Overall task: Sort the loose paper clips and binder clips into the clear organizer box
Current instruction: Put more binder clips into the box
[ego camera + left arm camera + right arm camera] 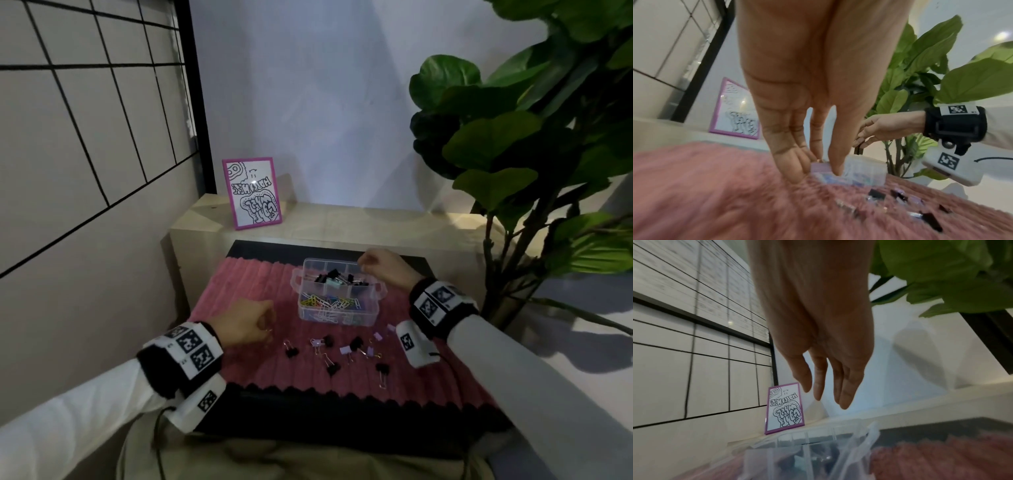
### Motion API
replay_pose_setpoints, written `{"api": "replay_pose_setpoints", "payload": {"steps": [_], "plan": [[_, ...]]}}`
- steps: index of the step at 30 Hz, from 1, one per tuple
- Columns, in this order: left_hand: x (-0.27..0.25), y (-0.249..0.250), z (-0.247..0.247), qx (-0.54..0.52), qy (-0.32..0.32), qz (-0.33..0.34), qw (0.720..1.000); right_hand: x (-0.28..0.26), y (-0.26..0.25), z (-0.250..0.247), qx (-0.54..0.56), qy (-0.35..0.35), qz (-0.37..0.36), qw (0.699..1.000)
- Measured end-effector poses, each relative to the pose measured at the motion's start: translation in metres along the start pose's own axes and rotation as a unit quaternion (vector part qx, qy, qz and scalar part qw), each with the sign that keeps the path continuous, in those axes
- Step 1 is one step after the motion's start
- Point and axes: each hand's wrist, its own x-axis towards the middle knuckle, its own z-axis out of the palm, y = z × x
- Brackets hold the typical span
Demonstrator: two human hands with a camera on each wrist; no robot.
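The clear organizer box (374,310) stands on the pink ribbed mat (239,281). Its back compartments hold black and mint binder clips (334,277); its front ones hold coloured paper clips (329,303). Loose black and lilac binder clips (356,344) lie scattered on the mat in front of the box. My left hand (267,329) is low on the mat left of the box, and its thumb and fingers pinch a lilac binder clip (820,168). My right hand (364,264) hovers over the box's back right corner with fingers hanging straight (845,395) and nothing in them.
A pink-framed drawing (252,193) leans on the pale ledge behind the mat. A large leafy plant (531,137) fills the right side. A gridded wall panel (85,120) runs along the left. The mat lies on a black board (308,411) over my lap.
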Motion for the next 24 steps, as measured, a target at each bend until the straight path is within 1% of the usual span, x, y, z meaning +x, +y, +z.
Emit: {"api": "replay_pose_setpoints", "payload": {"steps": [2,3,5,6,8,10,12,16,18,20,22,24], "plan": [[0.006,0.013,0.000,0.014,0.023,0.038,0.999,-0.015,0.009,-0.006,-0.020,0.035,-0.041,0.998],[0.009,0.019,0.003,0.013,0.022,0.056,0.998,-0.023,0.013,-0.009,-0.025,0.058,-0.058,0.996],[0.013,0.026,0.013,0.019,-0.006,0.080,0.997,-0.037,0.022,-0.014,-0.036,0.093,-0.079,0.992],[0.014,0.028,0.018,0.030,-0.027,0.079,0.996,-0.044,0.028,-0.017,-0.045,0.097,-0.081,0.991],[0.016,0.028,0.029,0.057,-0.058,0.070,0.994,-0.055,0.039,-0.018,-0.089,0.067,-0.071,0.991],[0.016,0.029,0.033,0.069,-0.061,0.060,0.994,-0.064,0.050,-0.014,-0.137,-0.002,-0.052,0.989],[0.016,0.026,0.036,0.069,-0.055,0.057,0.994,-0.072,0.054,-0.007,-0.143,-0.070,-0.042,0.986],[0.015,0.023,0.034,0.040,-0.055,0.079,0.995,-0.076,0.049,0.010,-0.136,-0.118,-0.064,0.982],[0.016,0.017,0.029,-0.002,-0.067,0.075,0.995,-0.075,0.046,0.019,-0.142,-0.136,-0.077,0.977],[0.018,0.008,0.021,-0.110,-0.099,0.035,0.988,-0.074,0.047,0.026,-0.166,-0.136,-0.094,0.972],[0.018,-0.002,0.013,-0.258,-0.143,-0.016,0.955,-0.073,0.050,0.032,-0.177,-0.122,-0.110,0.970],[0.018,-0.013,0.006,-0.356,-0.147,-0.051,0.921,-0.075,0.054,0.038,-0.166,-0.100,-0.122,0.973]]}}
